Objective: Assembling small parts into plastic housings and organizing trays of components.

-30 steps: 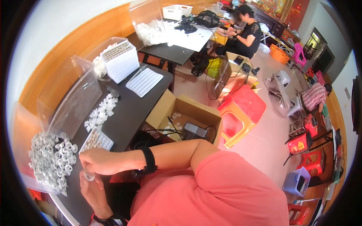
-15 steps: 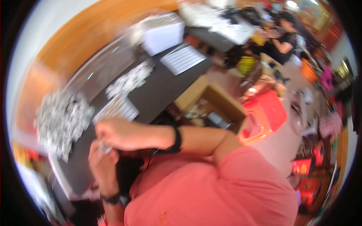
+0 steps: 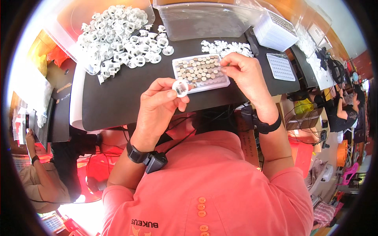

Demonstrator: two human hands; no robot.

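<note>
My left hand [image 3: 155, 104] pinches a round white plastic part [image 3: 181, 89] with a dark patch at its centre, held up over the table's near edge. My right hand [image 3: 249, 76] has thumb and forefinger closed together at the right end of a shallow clear tray [image 3: 209, 87]. Whatever sits between those fingertips, if anything, is too small to make out. Rows of small round silver discs [image 3: 197, 70] fill much of that tray. Beyond my left hand, a large heap of similar white plastic parts [image 3: 118, 39] covers the table's far left.
Smaller white pieces [image 3: 226, 48] lie behind the tray. A clear plastic bin [image 3: 208, 21] stands at the back, beside stacked white trays [image 3: 275, 33]. A gridded tray [image 3: 281, 67] lies right on the black table [image 3: 114, 104]. Other people sit at far left [image 3: 47, 175] and right [image 3: 345, 108].
The view has swung from a blurred, tilted angle to face the table squarely. My hands were together around a small pale piece; now they are apart, the right one at the disc tray.
</note>
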